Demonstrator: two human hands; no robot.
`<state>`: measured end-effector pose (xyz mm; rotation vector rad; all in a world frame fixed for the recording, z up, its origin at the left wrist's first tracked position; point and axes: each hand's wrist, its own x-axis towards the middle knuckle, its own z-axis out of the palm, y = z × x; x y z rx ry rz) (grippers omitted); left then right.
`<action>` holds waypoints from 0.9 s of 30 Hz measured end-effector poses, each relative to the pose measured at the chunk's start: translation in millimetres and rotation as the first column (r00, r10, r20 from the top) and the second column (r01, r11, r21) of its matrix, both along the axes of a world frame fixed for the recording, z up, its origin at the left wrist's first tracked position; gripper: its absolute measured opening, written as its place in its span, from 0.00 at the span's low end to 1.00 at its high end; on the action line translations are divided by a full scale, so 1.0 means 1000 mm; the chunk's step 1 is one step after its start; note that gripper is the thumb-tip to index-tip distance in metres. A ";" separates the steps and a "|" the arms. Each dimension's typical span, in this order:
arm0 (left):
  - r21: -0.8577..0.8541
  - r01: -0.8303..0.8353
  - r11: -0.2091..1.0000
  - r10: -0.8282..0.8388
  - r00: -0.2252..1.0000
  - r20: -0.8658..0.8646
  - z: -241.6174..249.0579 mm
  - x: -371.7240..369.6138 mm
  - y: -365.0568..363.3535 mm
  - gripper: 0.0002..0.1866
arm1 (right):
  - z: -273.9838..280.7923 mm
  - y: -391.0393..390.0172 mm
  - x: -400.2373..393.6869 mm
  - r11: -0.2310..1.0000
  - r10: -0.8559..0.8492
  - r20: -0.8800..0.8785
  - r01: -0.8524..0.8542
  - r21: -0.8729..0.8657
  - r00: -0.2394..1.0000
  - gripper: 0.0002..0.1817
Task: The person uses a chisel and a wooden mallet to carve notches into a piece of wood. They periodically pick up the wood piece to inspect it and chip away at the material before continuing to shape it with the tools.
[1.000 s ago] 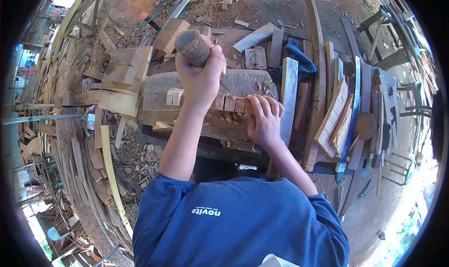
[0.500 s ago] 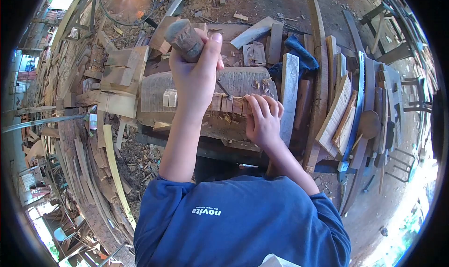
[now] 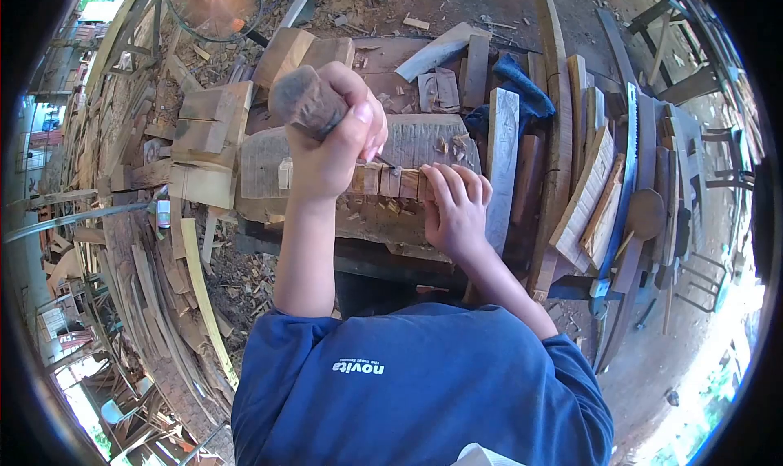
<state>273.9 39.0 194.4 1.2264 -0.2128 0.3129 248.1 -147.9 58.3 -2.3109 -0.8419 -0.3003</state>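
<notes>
A thick wooden handle (image 3: 308,103) is gripped in my left hand (image 3: 341,131), its rounded end facing up toward the camera. Below that fist a thin metal blade (image 3: 387,162) reaches down to a notched strip of wood (image 3: 393,180). The strip lies along the front edge of a worn wooden block (image 3: 420,138). My right hand (image 3: 458,205) holds the right end of the strip, fingers curled over it and thumb at the near side. Wood chips (image 3: 455,148) are scattered on the block's right part. My left forearm covers part of the strip's left side.
A pale board (image 3: 503,139) stands right of the block, beside a blue cloth (image 3: 522,90). Farther right are a long saw (image 3: 626,180) and a round wooden disc (image 3: 645,215). Stacked blocks (image 3: 214,119) lie at the left, with a wire-guarded fan (image 3: 216,5) behind.
My left hand and the handle have moved down and left, closer to the strip, and the handle is tilted more to the left. My right hand keeps its hold.
</notes>
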 end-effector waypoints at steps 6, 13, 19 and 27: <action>-0.030 -0.066 0.997 0.065 0.998 -0.015 -0.004 0.010 0.000 0.06 | 0.001 0.001 0.000 1.000 0.009 -0.033 -0.009 0.017 0.999 0.34; 0.257 -0.257 0.932 0.266 0.964 -0.002 0.002 0.008 -0.018 0.06 | 0.030 -0.017 -0.008 0.998 -0.046 -0.168 0.054 0.041 0.985 0.35; 0.093 -0.259 0.962 0.260 0.966 -0.001 0.001 0.011 -0.010 0.06 | 0.040 -0.059 -0.042 0.918 -0.355 -0.303 0.269 -0.290 0.885 0.44; 0.104 -0.233 0.967 0.232 0.972 0.018 -0.002 0.005 -0.013 0.06 | 0.032 -0.076 -0.057 0.948 -0.312 -0.632 0.275 -0.160 0.709 0.55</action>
